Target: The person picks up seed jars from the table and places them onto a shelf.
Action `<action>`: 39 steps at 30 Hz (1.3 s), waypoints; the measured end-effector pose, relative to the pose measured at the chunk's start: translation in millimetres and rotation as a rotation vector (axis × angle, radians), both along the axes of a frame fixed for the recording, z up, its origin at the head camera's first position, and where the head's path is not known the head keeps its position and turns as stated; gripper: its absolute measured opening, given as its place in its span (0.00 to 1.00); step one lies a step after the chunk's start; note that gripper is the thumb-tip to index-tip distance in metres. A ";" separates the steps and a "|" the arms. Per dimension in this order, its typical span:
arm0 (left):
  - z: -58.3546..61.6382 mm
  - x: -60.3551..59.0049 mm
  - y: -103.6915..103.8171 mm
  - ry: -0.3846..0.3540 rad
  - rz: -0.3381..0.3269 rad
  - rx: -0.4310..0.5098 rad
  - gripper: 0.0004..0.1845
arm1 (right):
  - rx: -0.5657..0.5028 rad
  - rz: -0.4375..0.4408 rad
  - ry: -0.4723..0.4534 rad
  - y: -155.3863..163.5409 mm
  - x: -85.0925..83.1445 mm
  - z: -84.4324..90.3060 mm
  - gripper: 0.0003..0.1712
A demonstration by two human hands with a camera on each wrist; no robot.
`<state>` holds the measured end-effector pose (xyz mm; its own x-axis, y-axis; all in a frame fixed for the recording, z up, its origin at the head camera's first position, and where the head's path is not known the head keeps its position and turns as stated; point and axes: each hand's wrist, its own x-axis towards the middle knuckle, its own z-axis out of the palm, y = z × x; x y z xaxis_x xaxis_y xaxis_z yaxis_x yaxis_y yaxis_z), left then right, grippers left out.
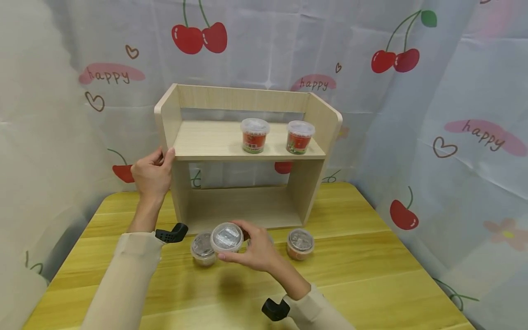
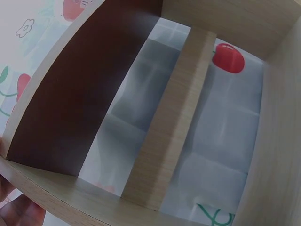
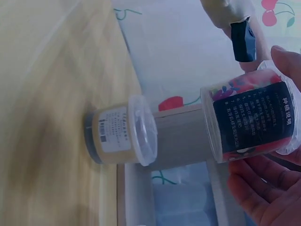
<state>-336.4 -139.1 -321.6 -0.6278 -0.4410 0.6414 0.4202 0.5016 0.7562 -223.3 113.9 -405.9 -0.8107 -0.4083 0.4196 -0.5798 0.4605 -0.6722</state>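
My left hand (image 1: 156, 167) grips the front edge of the left side panel of a light wooden two-tier shelf (image 1: 247, 98), thumb on the inner face. In the left wrist view only fingertips (image 2: 14, 212) show against the shelf's underside (image 2: 169, 127). My right hand (image 1: 252, 247) holds a small clear-lidded jar (image 1: 226, 237) just above the table, in front of the shelf. The right wrist view shows that jar (image 3: 251, 115) on its side in my palm (image 3: 263, 188), with red contents and a dark label.
Two red-filled jars (image 1: 255, 135) (image 1: 299, 136) stand on the upper tier. On the yellow wooden table (image 1: 371, 275) sit a jar (image 1: 203, 251) left of my right hand, also seen in the right wrist view (image 3: 120, 136), and a jar (image 1: 300, 244) to its right. Cherry-print curtains surround the table.
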 end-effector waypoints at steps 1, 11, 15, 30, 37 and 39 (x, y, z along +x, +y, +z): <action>0.0 -0.1 0.0 0.001 0.000 0.001 0.20 | -0.006 -0.011 -0.003 0.1 -0.6 1.7 0.38; -2.8 -1.8 -1.5 0.026 0.004 0.000 0.19 | -0.060 -0.072 0.066 0.9 -9.9 21.2 0.37; -3.7 -1.7 -1.6 0.022 0.006 -0.006 0.19 | -0.069 -0.105 0.070 1.6 -13.3 25.6 0.37; -4.1 -3.2 -1.8 0.028 0.010 -0.004 0.20 | -0.104 -0.147 0.122 3.3 -20.9 51.4 0.36; -2.8 -3.4 0.3 0.033 0.011 0.010 0.19 | -0.126 -0.178 0.161 2.7 -26.4 63.5 0.35; -3.1 -3.2 0.7 0.033 0.010 0.012 0.19 | -0.133 -0.180 0.162 2.3 -28.2 66.4 0.35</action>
<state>-339.6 -138.4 -324.7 -0.6016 -0.4549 0.6566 0.4401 0.4972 0.7477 -251.5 116.2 -339.5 -0.7832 -0.1964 0.5899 -0.6015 0.4797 -0.6388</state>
